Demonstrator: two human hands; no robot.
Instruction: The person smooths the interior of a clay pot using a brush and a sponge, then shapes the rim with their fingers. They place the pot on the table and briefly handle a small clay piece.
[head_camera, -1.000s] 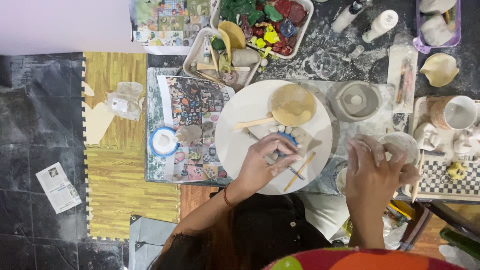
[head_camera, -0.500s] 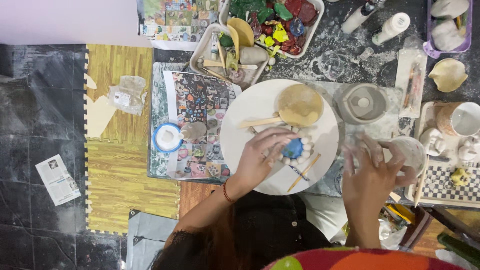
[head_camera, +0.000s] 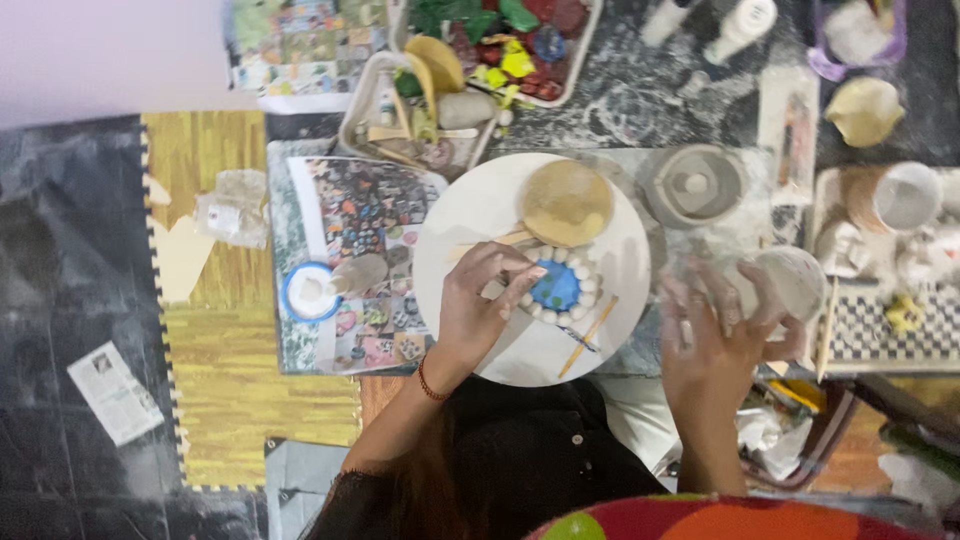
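Note:
A round white board lies in front of me. On it sits a blue clay disc ringed with small white clay balls, beside a tan round pad and a thin wooden stick. My left hand rests on the board with thumb and fingers pinched on a white ball at the ring's left edge. My right hand, blurred, is curled around a small white bowl just off the board's right side.
A printed sheet with a blue-rimmed lid lies to the left. Trays of coloured clay pieces and tools stand at the back. A grey dish, a cup and a checkered mat crowd the right.
My left hand has shifted left off the blue disc, which now shows with its ring of white balls. My right hand has stayed at the white bowl, moving slightly.

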